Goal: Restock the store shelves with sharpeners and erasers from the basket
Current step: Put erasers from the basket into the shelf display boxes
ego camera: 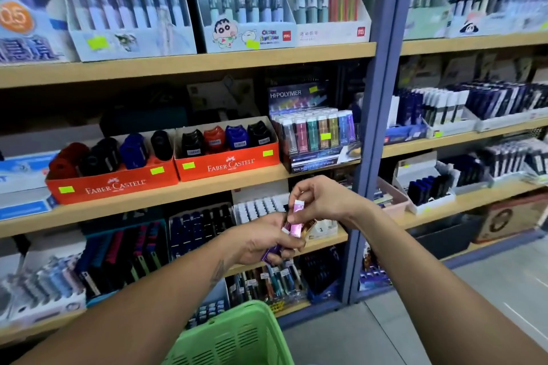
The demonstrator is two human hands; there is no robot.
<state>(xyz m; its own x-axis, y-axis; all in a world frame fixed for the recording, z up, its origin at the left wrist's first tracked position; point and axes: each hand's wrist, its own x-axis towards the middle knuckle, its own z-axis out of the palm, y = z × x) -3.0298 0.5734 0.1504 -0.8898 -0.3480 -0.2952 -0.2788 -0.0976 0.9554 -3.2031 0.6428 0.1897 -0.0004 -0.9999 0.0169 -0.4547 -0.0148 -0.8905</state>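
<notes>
Head cam: left hand (pixel 261 241) grips eraser bundle (pixel 292 231); right hand (pixel 321 201) pinches pink eraser (pixel 296 207).

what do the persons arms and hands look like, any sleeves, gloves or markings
Both forearms are bare up to the frame edge: no sleeves show, and no gloves, watch or bracelets. The left hand and right hand are bare, and no rings can be made out. The one marking is a small dark tattoo on the left forearm near the wrist; its design is too blurred to read.
</notes>
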